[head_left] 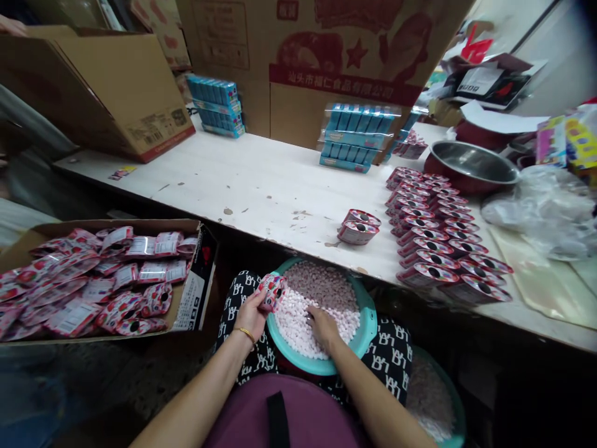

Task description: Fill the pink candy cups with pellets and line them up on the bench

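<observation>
My left hand [250, 316] is closed round a pink and red printed packet [272, 292], held over the left rim of a turquoise basin [368, 323]. The basin rests on my lap and holds small pellet-like candies, white in front [298, 336] and greyish pink behind [321, 280]. My right hand [324, 328] reaches down into the white candies with its fingers curled; whatever is between the fingertips is hidden. On the table edge ahead stand two filled-looking packets [358, 228] of the same print, each with a dark round spot on top.
At left, an open carton [205, 274] holds many similar packets. Rows of packets [431, 239] stand on the white table [261, 193] at right, beside a steel bowl [471, 165]. Blue wrapped boxes [357, 137] and large cartons [140, 93] stand behind. Another person's hand [13, 26] shows top left.
</observation>
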Demonstrator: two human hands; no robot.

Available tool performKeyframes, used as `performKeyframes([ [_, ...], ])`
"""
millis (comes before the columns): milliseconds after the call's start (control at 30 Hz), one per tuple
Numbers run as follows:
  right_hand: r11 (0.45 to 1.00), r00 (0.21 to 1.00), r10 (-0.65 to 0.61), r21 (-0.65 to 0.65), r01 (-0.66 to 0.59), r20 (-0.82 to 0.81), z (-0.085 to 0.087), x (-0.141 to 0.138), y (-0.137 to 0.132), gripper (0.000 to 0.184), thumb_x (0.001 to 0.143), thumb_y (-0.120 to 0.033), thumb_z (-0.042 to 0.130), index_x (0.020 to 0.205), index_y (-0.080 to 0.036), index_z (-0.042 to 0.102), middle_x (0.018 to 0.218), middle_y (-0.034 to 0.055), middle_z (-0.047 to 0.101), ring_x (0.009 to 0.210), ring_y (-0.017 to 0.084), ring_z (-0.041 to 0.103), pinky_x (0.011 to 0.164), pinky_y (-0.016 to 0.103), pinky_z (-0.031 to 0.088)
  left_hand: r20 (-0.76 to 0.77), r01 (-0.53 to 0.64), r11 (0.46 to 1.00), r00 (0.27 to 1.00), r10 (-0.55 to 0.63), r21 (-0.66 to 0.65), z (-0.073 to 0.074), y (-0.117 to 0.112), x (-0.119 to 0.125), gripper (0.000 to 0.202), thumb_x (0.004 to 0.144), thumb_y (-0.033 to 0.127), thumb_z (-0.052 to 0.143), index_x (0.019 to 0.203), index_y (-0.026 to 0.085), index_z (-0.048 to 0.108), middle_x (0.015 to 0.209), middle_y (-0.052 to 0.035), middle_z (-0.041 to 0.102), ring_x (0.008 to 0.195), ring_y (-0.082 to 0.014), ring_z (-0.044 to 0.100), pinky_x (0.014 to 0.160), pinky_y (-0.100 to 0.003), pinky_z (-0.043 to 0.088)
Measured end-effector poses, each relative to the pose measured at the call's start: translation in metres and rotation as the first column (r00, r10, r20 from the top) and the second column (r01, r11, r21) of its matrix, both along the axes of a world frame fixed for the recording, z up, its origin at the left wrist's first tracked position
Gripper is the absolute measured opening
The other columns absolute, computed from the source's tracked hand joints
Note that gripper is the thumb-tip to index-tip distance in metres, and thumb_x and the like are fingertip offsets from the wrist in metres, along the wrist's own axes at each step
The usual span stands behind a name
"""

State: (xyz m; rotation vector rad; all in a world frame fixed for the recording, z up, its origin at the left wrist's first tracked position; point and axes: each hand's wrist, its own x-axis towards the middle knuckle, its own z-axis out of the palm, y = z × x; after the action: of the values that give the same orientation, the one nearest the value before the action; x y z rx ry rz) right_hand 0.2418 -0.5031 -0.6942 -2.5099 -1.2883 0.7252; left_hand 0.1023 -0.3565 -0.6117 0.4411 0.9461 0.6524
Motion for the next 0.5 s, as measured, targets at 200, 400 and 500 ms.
performKeyframes([
  [200, 0.982, 0.974, 0.004, 0.187, 0.039, -0.225, 0.017, 0.011, -0.005, 0.03, 0.077, -0.021, 0.048, 0.106, -0.018, 0.054, 0.099, 0.0031, 0.063, 0.09, 0.015, 0.058, 0.078, 0.024, 0.043, 0.022, 0.015, 1.0, 1.0, -0.014, -0.017, 0.0, 0.004, -0.011, 0.011, 0.078, 0.009, 0.053, 0.083, 0.01, 0.063, 0.078, -0.0081, 0.067, 0.064, -0.0122, 0.061, 0.06, -0.023, 0.051],
  [400, 0.958, 0.98, 0.111, 0.279, -0.062, -0.164, 0.114, 0.034, -0.025, 0.028, 0.08, -0.03, 0.047, 0.105, -0.021, 0.058, 0.099, 0.0045, 0.064, 0.093, 0.018, 0.057, 0.08, 0.028, 0.041, 0.098, 0.069, 0.993, 0.993, -0.059, -0.094, -0.005, -0.015, 0.01, 0.013, 0.078, 0.008, 0.052, 0.084, 0.013, 0.063, 0.076, -0.0054, 0.065, 0.059, -0.0103, 0.059, 0.057, -0.022, 0.049],
  [500, 0.977, 0.976, 0.187, 0.078, -0.196, 0.116, 0.158, 0.028, -0.02, 0.028, 0.083, -0.03, 0.044, 0.107, -0.023, 0.057, 0.098, 0.0057, 0.063, 0.093, 0.02, 0.057, 0.077, 0.029, 0.041, 0.127, 0.128, 0.979, 0.986, -0.109, -0.157, -0.007, -0.027, 0.021, 0.011, 0.079, 0.01, 0.053, 0.083, 0.014, 0.062, 0.074, -0.005, 0.065, 0.059, -0.0108, 0.059, 0.058, -0.023, 0.049],
])
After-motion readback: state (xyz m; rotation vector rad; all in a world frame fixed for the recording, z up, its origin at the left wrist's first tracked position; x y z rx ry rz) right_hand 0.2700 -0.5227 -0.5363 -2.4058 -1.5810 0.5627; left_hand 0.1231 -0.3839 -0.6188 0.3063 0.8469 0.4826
